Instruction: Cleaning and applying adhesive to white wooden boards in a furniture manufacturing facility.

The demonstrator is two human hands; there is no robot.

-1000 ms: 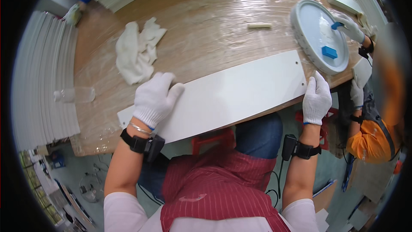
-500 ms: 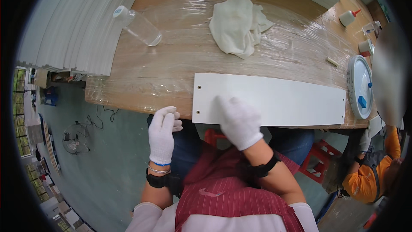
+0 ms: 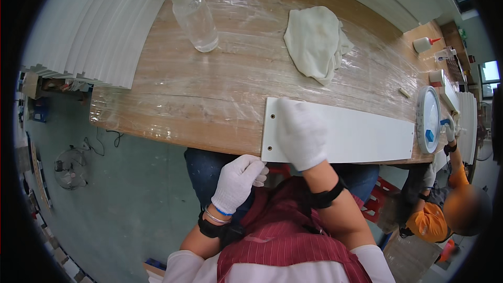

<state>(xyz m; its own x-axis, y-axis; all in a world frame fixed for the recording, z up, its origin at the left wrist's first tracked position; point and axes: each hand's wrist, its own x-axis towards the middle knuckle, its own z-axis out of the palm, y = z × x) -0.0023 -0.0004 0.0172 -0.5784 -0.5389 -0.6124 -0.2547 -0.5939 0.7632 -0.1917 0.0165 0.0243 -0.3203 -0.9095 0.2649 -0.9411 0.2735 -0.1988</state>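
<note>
A long white panel [image 3: 361, 132] lies along the table's near edge, with two dark-ringed holes at its left end. Over that left part is my right hand [image 3: 302, 135], in a white knit glove; motion smears its fingers, so whether they hold anything is unclear. My left hand [image 3: 238, 182], gloved the same way, is at the panel's near left corner. Its fingers are curled together, the tips at or just under the corner. What they pinch, if anything, is hidden.
A plastic-wrapped wooden table [image 3: 220, 89] carries a clear bottle [image 3: 196, 23], a crumpled cream cloth [image 3: 314, 42], a round white lid [image 3: 429, 120] and a red-tipped squeeze bottle [image 3: 424, 45]. White boards [image 3: 99, 26] are stacked at left. A co-worker in orange [image 3: 427, 222] works at right.
My left hand has moved right and up to the panel's near corner. My right hand has shifted farther onto the panel. The view has turned, and the co-worker's arm now reaches forward beside the lid.
</note>
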